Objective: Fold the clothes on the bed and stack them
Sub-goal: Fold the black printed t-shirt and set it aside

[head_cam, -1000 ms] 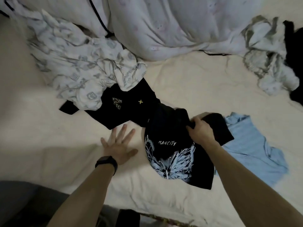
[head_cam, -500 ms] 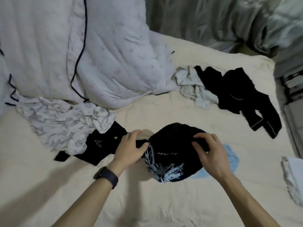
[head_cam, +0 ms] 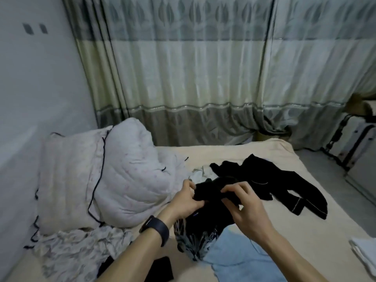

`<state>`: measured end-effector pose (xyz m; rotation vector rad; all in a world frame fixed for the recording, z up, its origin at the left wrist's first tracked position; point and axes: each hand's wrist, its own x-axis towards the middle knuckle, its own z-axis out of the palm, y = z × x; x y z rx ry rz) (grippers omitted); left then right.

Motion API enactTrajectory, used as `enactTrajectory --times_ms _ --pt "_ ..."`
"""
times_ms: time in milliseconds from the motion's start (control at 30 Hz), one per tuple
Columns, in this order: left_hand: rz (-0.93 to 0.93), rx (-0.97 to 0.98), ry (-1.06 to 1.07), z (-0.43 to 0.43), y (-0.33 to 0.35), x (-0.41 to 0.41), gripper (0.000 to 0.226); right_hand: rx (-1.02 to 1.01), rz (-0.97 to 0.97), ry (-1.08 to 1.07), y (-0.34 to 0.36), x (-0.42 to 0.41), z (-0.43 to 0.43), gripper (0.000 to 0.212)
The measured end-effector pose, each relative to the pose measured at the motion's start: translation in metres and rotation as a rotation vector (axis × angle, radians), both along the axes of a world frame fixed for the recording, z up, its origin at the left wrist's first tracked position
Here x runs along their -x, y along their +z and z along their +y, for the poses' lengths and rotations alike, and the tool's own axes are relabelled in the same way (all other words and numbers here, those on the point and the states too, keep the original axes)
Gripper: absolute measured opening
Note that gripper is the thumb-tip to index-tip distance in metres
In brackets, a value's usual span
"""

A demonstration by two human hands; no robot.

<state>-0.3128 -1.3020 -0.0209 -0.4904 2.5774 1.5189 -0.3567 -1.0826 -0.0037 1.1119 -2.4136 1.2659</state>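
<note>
A black T-shirt with a pale butterfly print (head_cam: 205,224) hangs lifted above the bed (head_cam: 305,220). My left hand (head_cam: 186,200) grips its upper edge on the left, and my right hand (head_cam: 242,202) pinches the same edge on the right. Its printed lower part dangles over a light blue garment (head_cam: 242,259) lying flat on the sheet. Beyond my hands a black garment with thin white piping (head_cam: 284,184) is spread out. A patterned white cloth (head_cam: 81,251) lies crumpled at the lower left, with another black garment (head_cam: 162,267) partly under my left arm.
A bunched white quilt (head_cam: 122,176) fills the left side of the bed against the wall. Curtains (head_cam: 203,78) hang behind the bed. Folded white fabric (head_cam: 366,251) sits at the right edge. A small white-grey cloth (head_cam: 199,174) lies beyond my left hand. A trunk (head_cam: 356,145) stands on the floor at right.
Both hands took hold of the butterfly T-shirt and raised it off the sheet. My view tilted upward, bringing the curtains and wall into sight.
</note>
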Motion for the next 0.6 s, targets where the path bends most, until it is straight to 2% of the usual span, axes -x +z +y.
enactTrajectory --times_ms 100,200,300,400,500,600 --pt "0.064 0.107 0.052 0.033 0.012 0.001 0.041 0.061 0.019 0.016 0.006 -0.001 0.029 0.025" --pt "0.127 0.343 0.054 0.063 0.018 -0.003 0.006 0.081 0.013 0.035 0.006 -0.001 0.058 0.023" --pt "0.231 0.247 0.234 0.077 0.040 -0.012 0.014 -0.009 -0.079 -0.049 -0.002 0.007 0.095 0.019" --pt "0.347 0.128 0.349 0.078 0.076 -0.017 0.012 -0.272 -0.204 -0.165 -0.009 0.015 0.125 0.020" --pt "0.442 0.213 0.264 0.088 0.113 -0.017 0.012 -0.376 -0.258 -0.192 -0.002 0.017 0.140 0.031" --pt "0.509 0.335 0.231 0.095 0.136 -0.018 0.008 -0.410 -0.288 -0.192 0.021 0.020 0.144 0.057"
